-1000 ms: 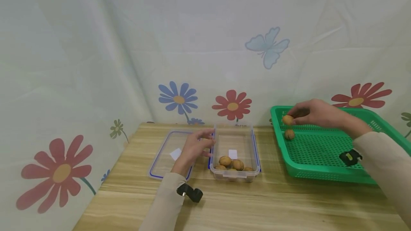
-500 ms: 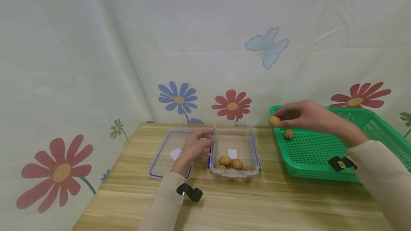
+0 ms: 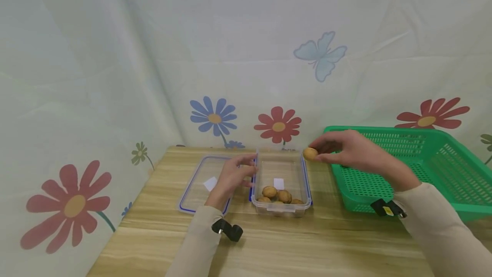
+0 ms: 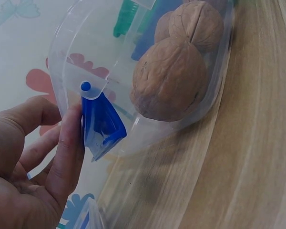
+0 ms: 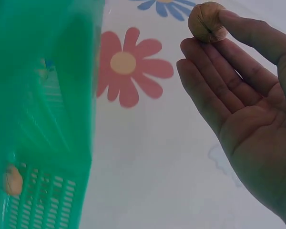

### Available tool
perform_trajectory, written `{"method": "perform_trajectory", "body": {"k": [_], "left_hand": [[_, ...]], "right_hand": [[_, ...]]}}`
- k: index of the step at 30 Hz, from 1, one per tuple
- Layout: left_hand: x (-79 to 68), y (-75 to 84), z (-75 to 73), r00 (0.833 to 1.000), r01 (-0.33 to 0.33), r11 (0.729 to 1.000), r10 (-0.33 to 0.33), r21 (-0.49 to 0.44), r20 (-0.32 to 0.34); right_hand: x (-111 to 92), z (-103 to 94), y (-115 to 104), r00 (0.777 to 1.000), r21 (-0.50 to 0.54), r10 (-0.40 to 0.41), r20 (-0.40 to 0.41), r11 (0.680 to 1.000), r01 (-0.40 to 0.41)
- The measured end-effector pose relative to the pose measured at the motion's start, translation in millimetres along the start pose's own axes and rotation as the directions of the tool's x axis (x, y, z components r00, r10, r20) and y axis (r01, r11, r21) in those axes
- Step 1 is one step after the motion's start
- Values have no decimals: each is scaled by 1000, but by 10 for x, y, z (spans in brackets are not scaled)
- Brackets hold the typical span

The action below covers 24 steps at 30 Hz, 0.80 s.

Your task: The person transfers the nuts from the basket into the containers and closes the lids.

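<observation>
Between the thumb and fingertips of my right hand [image 3: 351, 151] is a walnut [image 3: 310, 154], held in the air by the right rim of a clear plastic box [image 3: 265, 211]. In the right wrist view the walnut [image 5: 208, 21] sits at the tips, the other fingers [image 5: 205, 88] stretched out. My left hand [image 3: 232, 176] rests its fingers against the box's left side. The left wrist view shows a finger [image 4: 69, 148] touching beside a blue latch [image 4: 102, 124] that hangs down. Several walnuts [image 3: 270, 192] lie at the near end of the box.
A green perforated basket [image 3: 346, 195] stands on the right of the wooden table [image 3: 269, 247]. One walnut [image 5: 12, 180] in it shows in the right wrist view. The clear blue-edged lid [image 3: 196, 178] lies left of the box, partly behind my left hand. A flowered curtain [image 3: 238, 54] hangs behind.
My right hand has carried the walnut leftward out of the basket to the box's right rim. It now covers most of the walnut left in the basket. The left hand stays put.
</observation>
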<state>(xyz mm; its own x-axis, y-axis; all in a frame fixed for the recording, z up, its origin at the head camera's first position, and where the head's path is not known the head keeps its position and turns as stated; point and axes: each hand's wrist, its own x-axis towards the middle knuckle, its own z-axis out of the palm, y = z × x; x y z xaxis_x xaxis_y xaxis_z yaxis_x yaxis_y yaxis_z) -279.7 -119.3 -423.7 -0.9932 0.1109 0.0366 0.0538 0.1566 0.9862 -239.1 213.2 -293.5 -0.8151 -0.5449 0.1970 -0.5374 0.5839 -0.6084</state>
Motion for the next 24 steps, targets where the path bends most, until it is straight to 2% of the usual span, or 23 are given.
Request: {"method": "perform_trajectory", "body": {"k": [13,24], "left_hand": [[26,-23,-5,1000,-11,1000,11,-9,8],[39,-36,-2,1000,-3,1000,3,-6,1]], "right_hand": [[30,429,-76,999,56,-54,-10,997,54],[91,703,-10,996,81,-86,-14,993,86]]}}
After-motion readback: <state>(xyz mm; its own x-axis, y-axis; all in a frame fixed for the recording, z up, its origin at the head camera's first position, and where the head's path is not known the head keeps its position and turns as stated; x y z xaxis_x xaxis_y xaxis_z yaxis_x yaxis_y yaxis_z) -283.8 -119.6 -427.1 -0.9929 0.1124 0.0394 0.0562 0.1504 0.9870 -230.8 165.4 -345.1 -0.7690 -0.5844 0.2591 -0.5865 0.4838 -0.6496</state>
